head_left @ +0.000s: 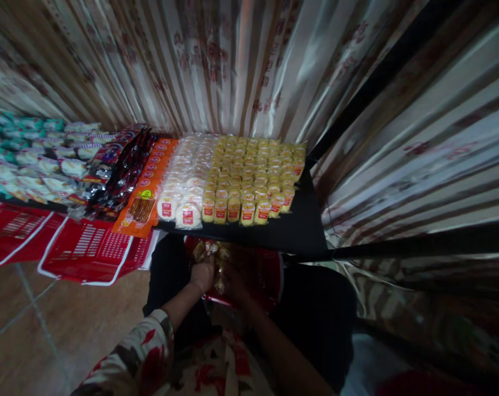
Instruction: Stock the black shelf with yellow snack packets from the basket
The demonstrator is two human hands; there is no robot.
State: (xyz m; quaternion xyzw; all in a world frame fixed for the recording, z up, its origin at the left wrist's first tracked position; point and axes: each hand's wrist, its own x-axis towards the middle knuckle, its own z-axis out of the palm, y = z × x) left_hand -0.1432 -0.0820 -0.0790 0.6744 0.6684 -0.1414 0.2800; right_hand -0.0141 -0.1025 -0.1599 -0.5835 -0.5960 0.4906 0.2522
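Observation:
Between my knees, low under the table edge, a red basket [270,280] holds small wrapped snack packets [222,253] in shiny clear and yellowish film. My left hand [203,274] reaches into the basket, its fingers closed at a packet on the left side. My right hand [233,281] is beside it over the same packets, in deep shadow, so its fingers cannot be made out. Just above on the black table [299,228] stand rows of yellow wrapped snack rolls [249,181], with white round wrapped crackers [186,187] to their left.
Orange snack bags [144,190], dark red packets [120,176], white packets [47,170] and green packets [4,143] fill the table's left. Red baskets [88,247] with white handles stand below. A striped curtain [216,66] hangs behind; a dark pole [369,93] slants at right.

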